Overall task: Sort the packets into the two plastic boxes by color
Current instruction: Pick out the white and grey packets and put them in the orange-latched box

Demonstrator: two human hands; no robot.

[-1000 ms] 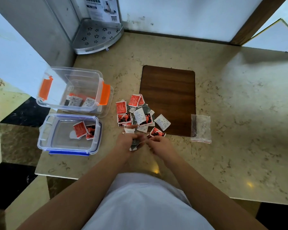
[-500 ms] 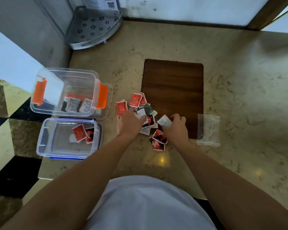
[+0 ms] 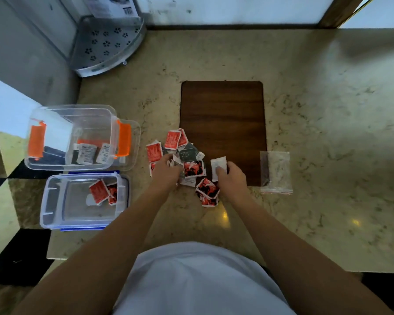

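Marbled stone makes up the counter (image 3: 316,92), seen from the head camera, with a dark wooden board (image 3: 223,110) lying flat on it as the landmark. At the board's near-left corner sits the loose pile of packets (image 3: 187,160), red ones and grey-white ones mixed, some overlapping the board's edge. Well to the left of the board stand the two plastic boxes: the orange-latched box (image 3: 77,137) farther away holding grey-white packets, and the blue-rimmed box (image 3: 82,201) nearer holding red ones. Just right of the board lies a clear zip bag (image 3: 275,172), and far beyond its left side stands a white corner rack (image 3: 105,46).

The step in hand looks like picking the next packets from the pile. It would go best by lifting one colour per hand, sliding a packet clear of its neighbours before pinching, so nothing rides along into the wrong box.

The right hand (image 3: 232,180) has its fingers curled down onto a white packet (image 3: 218,168) at the board's near-left corner, pinching its lower edge. The left hand (image 3: 167,171) lies over the pile's left side, fingers bent into the packets; whether it grips one I cannot tell.
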